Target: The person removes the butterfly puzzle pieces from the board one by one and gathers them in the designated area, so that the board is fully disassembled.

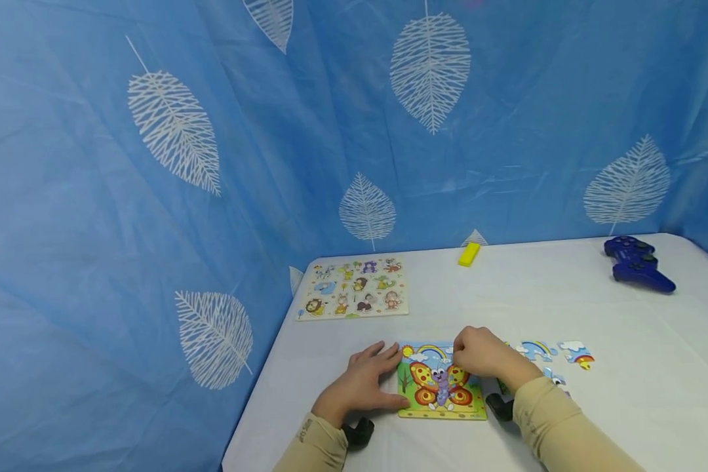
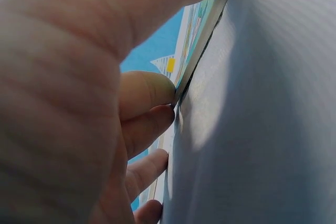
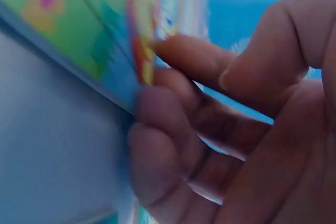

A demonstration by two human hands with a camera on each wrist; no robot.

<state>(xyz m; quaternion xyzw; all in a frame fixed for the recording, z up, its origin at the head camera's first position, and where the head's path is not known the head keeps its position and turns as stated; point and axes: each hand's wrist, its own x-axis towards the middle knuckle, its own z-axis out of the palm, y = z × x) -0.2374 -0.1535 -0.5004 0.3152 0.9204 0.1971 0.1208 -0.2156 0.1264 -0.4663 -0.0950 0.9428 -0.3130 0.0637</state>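
A butterfly jigsaw puzzle (image 1: 442,387) in a thin tray lies flat on the white table. My left hand (image 1: 366,379) rests at its left side with fingers spread, the thumb touching the lower left edge. In the left wrist view the fingertips (image 2: 149,88) meet the tray's edge. Over the puzzle's upper right corner is my right hand (image 1: 488,354), hiding that part of the picture. The right wrist view, blurred, has its fingertips touching the puzzle (image 3: 79,30) near its edge; no piece shows between them. Loose sky-and-rainbow pieces (image 1: 577,354) lie to the right.
An animal puzzle board (image 1: 352,288) lies at the back left, a yellow block (image 1: 469,254) at the back edge. A blue game controller (image 1: 637,263) sits at the far right. More loose pieces (image 1: 537,349) lie beside my right wrist. A blue leaf-patterned curtain (image 1: 307,131) hangs behind.
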